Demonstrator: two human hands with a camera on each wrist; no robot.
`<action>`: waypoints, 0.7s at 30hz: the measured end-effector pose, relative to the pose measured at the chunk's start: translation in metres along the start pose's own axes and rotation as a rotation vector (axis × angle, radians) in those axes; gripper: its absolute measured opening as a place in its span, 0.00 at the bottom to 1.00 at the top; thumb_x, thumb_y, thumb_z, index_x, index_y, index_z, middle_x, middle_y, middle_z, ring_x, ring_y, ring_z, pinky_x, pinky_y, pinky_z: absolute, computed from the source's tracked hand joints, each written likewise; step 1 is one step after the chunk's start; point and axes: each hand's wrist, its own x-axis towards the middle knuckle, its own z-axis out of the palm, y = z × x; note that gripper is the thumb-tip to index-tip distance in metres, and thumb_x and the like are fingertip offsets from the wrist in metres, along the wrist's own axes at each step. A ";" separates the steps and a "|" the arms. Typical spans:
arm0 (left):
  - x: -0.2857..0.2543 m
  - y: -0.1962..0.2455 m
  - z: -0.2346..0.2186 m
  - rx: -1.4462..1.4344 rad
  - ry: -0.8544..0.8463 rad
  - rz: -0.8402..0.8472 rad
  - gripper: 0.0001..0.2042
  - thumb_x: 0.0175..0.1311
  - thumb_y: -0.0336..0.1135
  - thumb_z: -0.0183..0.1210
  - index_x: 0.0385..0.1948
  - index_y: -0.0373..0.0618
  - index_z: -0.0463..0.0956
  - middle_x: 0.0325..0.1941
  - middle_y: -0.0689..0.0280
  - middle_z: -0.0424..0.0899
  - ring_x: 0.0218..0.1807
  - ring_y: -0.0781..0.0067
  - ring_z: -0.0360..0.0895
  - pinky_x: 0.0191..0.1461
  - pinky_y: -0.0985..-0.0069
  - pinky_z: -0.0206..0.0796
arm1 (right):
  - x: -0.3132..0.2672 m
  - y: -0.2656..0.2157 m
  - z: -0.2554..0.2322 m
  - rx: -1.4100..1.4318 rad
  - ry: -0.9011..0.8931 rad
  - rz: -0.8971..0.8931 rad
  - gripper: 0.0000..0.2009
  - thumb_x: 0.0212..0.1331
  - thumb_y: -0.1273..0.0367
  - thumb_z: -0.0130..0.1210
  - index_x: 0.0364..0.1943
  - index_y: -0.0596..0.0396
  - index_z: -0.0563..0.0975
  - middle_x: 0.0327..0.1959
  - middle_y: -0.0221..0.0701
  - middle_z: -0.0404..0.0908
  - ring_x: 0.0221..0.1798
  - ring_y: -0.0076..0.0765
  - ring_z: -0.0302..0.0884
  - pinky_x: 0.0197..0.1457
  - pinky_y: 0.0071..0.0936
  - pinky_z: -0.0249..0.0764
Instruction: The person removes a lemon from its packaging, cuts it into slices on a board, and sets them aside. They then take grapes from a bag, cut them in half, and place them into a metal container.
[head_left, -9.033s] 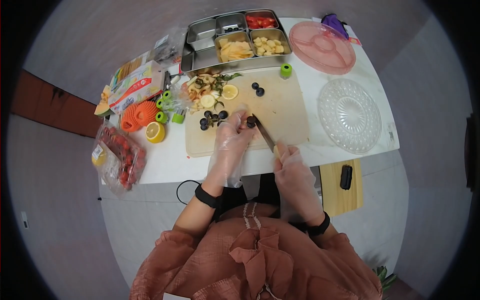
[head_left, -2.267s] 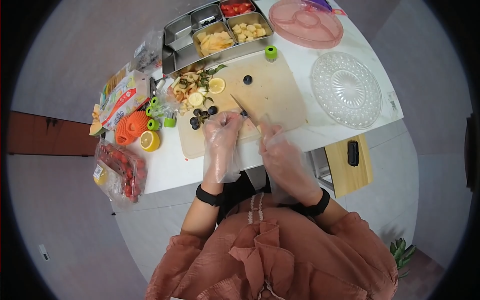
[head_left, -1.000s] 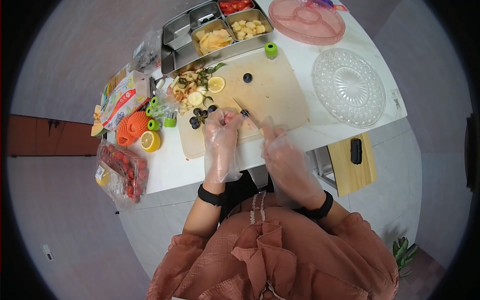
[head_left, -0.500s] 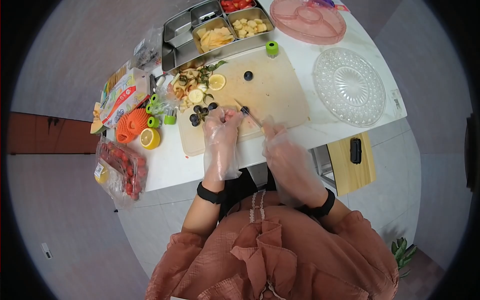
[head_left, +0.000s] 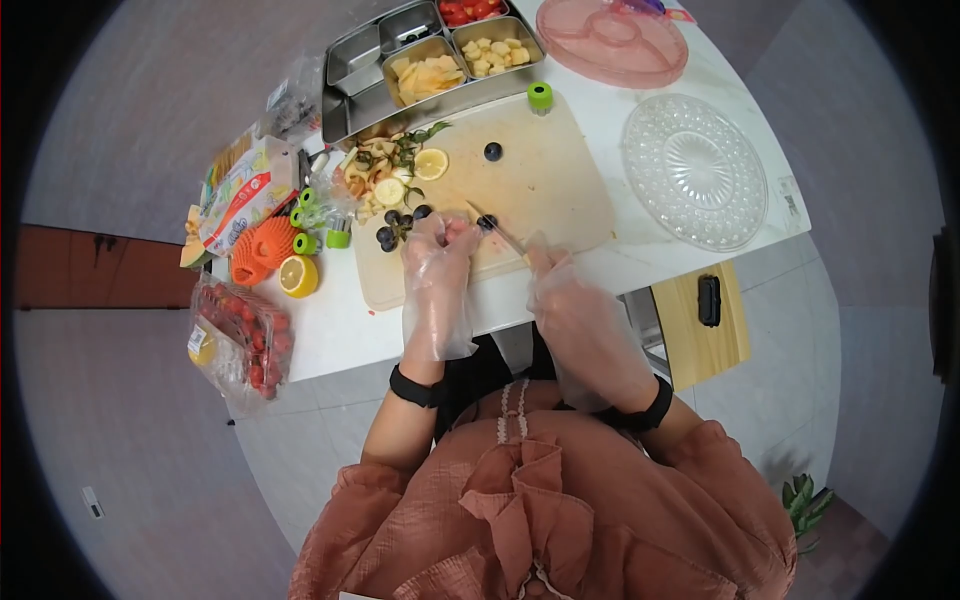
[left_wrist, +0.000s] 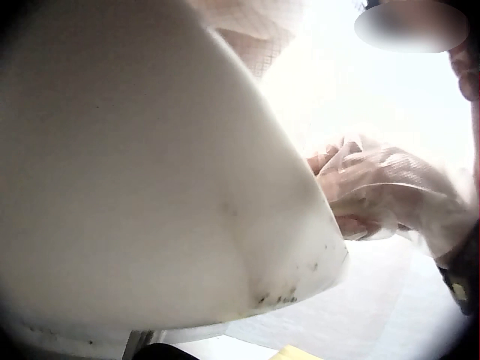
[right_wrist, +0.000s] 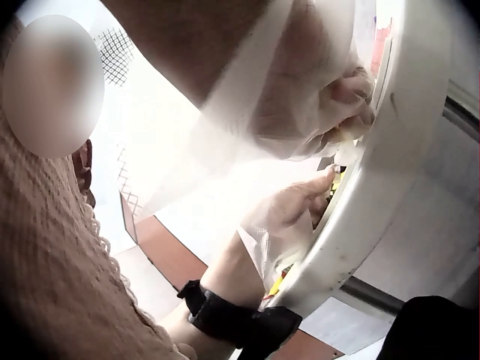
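In the head view a dark grape sits on the pale cutting board, right at the fingertips of my left hand, which pinches it. My right hand grips a small knife by its handle, the blade lying across the grape. Both hands wear clear plastic gloves. Another whole grape lies farther up the board, and a small bunch of grapes lies left of the left hand. In the right wrist view the left hand and right hand are close together above the table edge.
Lemon slices and fruit peelings lie on the board's upper left. Behind stands a steel tray with cut fruit in bins. A pink divided platter and a clear glass plate are at the right, boxed cherry tomatoes at the left.
Since nine seconds ago, one of the two grapes farther up the board has gone from there. Over the last second the knife and both hands have barely moved at the grape.
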 end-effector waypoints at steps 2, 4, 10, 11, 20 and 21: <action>0.000 -0.003 -0.001 0.004 -0.002 -0.004 0.10 0.55 0.29 0.68 0.34 0.33 0.80 0.28 0.66 0.77 0.31 0.77 0.72 0.37 0.77 0.67 | 0.000 -0.004 -0.005 0.003 0.004 0.061 0.30 0.60 0.70 0.52 0.67 0.69 0.65 0.37 0.42 0.78 0.34 0.42 0.82 0.30 0.33 0.78; 0.002 -0.009 -0.001 -0.059 -0.004 0.024 0.13 0.54 0.28 0.69 0.39 0.33 0.80 0.31 0.66 0.79 0.32 0.79 0.72 0.38 0.78 0.68 | -0.001 -0.003 -0.005 0.049 -0.035 0.123 0.29 0.61 0.72 0.51 0.68 0.63 0.65 0.41 0.41 0.78 0.38 0.47 0.81 0.37 0.38 0.77; -0.001 -0.007 -0.005 -0.013 -0.043 0.022 0.17 0.52 0.27 0.69 0.44 0.33 0.81 0.36 0.64 0.81 0.32 0.79 0.74 0.38 0.79 0.69 | 0.000 -0.002 -0.012 0.124 -0.076 0.222 0.27 0.62 0.75 0.49 0.68 0.53 0.66 0.44 0.40 0.77 0.42 0.52 0.80 0.42 0.45 0.77; -0.002 -0.004 -0.004 -0.014 -0.042 0.024 0.17 0.52 0.27 0.69 0.44 0.33 0.81 0.36 0.64 0.81 0.32 0.79 0.74 0.38 0.79 0.69 | 0.001 -0.003 -0.015 0.122 -0.064 0.227 0.26 0.62 0.76 0.49 0.67 0.52 0.66 0.43 0.40 0.77 0.42 0.52 0.80 0.42 0.45 0.77; -0.009 0.007 -0.002 0.061 -0.091 0.131 0.22 0.52 0.29 0.69 0.50 0.32 0.79 0.45 0.53 0.86 0.30 0.71 0.76 0.38 0.73 0.71 | 0.000 0.006 -0.008 0.114 0.109 0.178 0.15 0.67 0.67 0.50 0.56 0.55 0.73 0.47 0.47 0.78 0.42 0.59 0.81 0.42 0.49 0.79; -0.012 0.014 -0.003 0.091 -0.110 0.112 0.22 0.52 0.29 0.68 0.51 0.33 0.79 0.44 0.53 0.86 0.30 0.71 0.76 0.39 0.73 0.71 | -0.001 0.007 -0.009 0.111 0.107 0.173 0.15 0.67 0.67 0.50 0.56 0.55 0.73 0.47 0.47 0.78 0.42 0.59 0.81 0.42 0.49 0.79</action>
